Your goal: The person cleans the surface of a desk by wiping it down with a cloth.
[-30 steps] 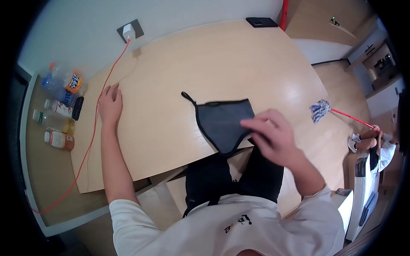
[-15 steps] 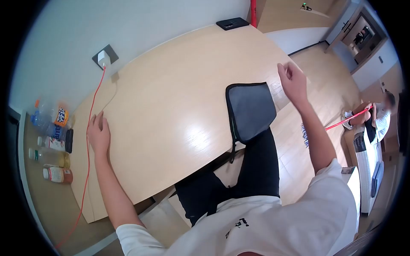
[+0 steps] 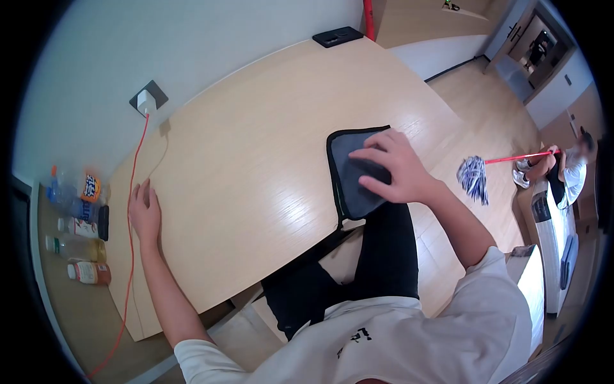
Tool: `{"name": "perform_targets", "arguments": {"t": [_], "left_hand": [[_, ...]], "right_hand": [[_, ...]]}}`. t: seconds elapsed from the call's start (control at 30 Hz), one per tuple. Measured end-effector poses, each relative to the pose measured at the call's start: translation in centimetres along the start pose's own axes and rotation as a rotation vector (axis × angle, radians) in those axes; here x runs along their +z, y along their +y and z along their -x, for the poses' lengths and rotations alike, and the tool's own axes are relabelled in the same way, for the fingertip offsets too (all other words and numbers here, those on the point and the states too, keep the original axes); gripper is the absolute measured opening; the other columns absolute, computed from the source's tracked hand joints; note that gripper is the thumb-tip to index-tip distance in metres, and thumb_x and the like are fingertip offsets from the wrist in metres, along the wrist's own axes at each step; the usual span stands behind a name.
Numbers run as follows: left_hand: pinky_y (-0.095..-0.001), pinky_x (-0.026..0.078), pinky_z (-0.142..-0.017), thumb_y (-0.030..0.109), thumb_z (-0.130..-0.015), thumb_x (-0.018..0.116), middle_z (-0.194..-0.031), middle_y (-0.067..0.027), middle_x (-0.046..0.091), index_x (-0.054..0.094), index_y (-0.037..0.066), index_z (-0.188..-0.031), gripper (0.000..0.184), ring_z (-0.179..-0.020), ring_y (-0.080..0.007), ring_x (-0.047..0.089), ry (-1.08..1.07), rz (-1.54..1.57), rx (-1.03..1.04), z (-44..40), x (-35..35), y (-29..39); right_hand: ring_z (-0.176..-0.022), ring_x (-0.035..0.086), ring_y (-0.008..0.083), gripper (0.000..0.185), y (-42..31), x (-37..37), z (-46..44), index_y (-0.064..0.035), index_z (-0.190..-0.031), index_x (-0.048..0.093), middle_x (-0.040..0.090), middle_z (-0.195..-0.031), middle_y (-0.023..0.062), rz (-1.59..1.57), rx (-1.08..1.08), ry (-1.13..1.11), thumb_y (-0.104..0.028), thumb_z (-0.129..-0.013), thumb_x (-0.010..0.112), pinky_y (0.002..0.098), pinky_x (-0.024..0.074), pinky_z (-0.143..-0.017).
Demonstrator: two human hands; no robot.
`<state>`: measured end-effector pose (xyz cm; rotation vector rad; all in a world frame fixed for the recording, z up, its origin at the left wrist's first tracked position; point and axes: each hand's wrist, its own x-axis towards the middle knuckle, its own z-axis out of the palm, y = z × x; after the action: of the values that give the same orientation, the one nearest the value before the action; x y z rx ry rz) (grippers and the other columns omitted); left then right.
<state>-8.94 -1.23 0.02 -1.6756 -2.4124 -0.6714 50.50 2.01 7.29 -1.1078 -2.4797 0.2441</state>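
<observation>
A folded grey cloth with black edging (image 3: 356,182) lies at the table's front edge, next to my legs. My right hand (image 3: 396,168) is over its right side, with fingers spread and slightly curled. Whether the fingertips touch the cloth is hard to tell. On the left part of the wooden table (image 3: 249,173) rests my left hand (image 3: 145,211), fingers stretched out and holding nothing. A red cable (image 3: 133,173) runs right beside it, from a white charger (image 3: 146,101) in the wall socket down past the table edge.
Several bottles, among them a juice bottle (image 3: 89,273), stand at the left. A black phone (image 3: 338,36) lies at the table's far corner. On the right, a seated person (image 3: 571,176) holds a mop (image 3: 473,180) with a red handle over the floor.
My right hand has moved left from beyond the table edge to over the grey cloth, its fingers opening out. My left hand stays put. The mop head has come into fuller view.
</observation>
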Motion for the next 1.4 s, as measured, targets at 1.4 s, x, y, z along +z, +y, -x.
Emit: {"name": "perform_targets", "arguments": {"t": [1.4], "left_hand": [[-0.0456,0.056,-0.089,0.005,-0.076,0.070,-0.103,-0.0161,0.074,0.070,0.008,-0.132,0.056,-0.096,-0.0372,0.070,-0.221,0.712,0.809,7.3,-11.5,28.3]], "right_hand": [[-0.160,0.021,0.0429,0.088,5.2,4.7,-4.7,-0.0280,-0.164,0.041,0.029,-0.171,0.0207,0.257,0.318,-0.092,-0.074,-0.091,0.059,0.0578,0.0130,-0.129]]}}
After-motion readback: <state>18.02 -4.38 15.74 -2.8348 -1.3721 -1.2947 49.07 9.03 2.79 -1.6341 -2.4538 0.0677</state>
